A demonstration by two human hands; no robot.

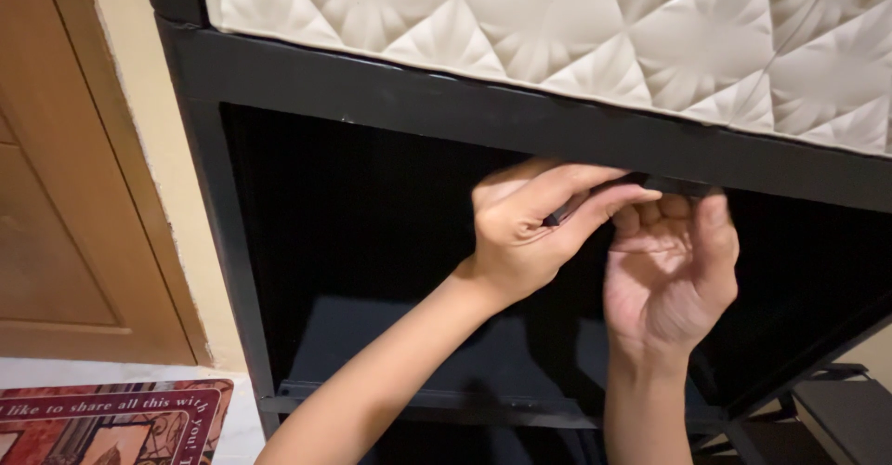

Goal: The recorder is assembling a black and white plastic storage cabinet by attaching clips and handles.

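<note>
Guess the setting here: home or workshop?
Likely a home: a wooden door, a printed floor mat, and a black cabinet frame topped by a white embossed panel.

Small dark tool (564, 212) – slanted, beneath black frame (520, 121)
</note>
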